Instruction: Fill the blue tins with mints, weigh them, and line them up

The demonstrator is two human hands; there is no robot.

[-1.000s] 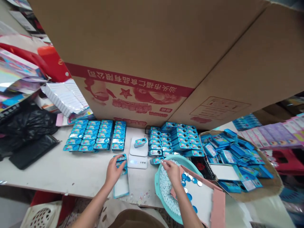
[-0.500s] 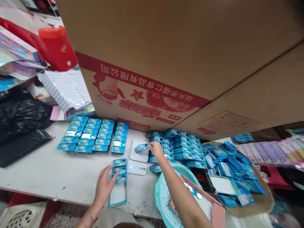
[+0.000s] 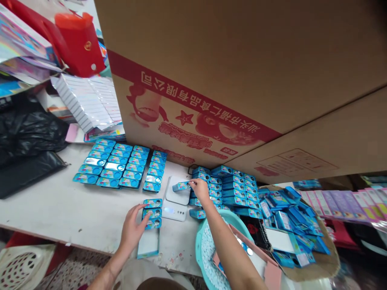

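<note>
My left hand (image 3: 132, 228) rests on the white table with its fingers spread, fingertips touching a short column of small blue tins (image 3: 152, 212) laid on a long blue-edged tray (image 3: 148, 243). My right hand (image 3: 199, 188) reaches forward and pinches the end of one blue tin (image 3: 180, 186) that sits on a small white scale (image 3: 176, 200). The right forearm crosses over a teal basin (image 3: 202, 249) of small white pellets.
Rows of blue tins (image 3: 117, 168) lie at the left, more stacks (image 3: 225, 186) right of the scale, and a cardboard tray (image 3: 320, 257) of loose blue boxes at far right. A big cardboard carton (image 3: 242, 80) looms behind. Black bags (image 3: 27, 141) lie left.
My right hand left the basin of pellets and reached to the tin on the scale, where it now stays. My left hand slid slightly back from the column of tins.
</note>
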